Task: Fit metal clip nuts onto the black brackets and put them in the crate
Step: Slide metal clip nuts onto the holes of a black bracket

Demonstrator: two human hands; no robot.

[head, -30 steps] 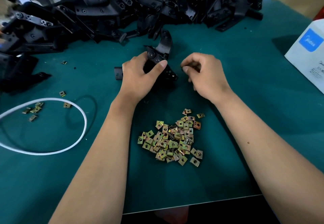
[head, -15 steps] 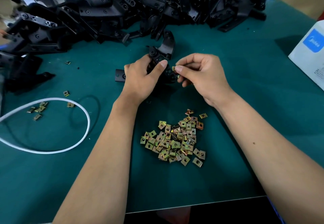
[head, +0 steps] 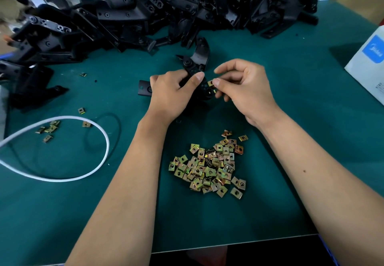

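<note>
My left hand (head: pixel 172 93) grips a black hinged bracket (head: pixel 199 57) in the middle of the green table, thumb laid across its top. My right hand (head: pixel 243 87) pinches a small brass-coloured clip nut (head: pixel 211 83) between thumb and forefinger, right at the bracket's edge. A heap of loose clip nuts (head: pixel 209 166) lies between my forearms, nearer the front edge. A long pile of black brackets (head: pixel 158 16) runs along the back of the table. No crate is in view.
A white cable loop (head: pixel 99 161) lies at the left with a few stray clip nuts (head: pixel 48 129) inside it. A white box with a blue label (head: pixel 367 66) stands at the right edge. The green mat (head: pixel 291 120) ends at the front edge.
My right hand has brought the clip nut leftward up to the bracket's edge. My left hand has kept hold of the bracket, shifting it only slightly.
</note>
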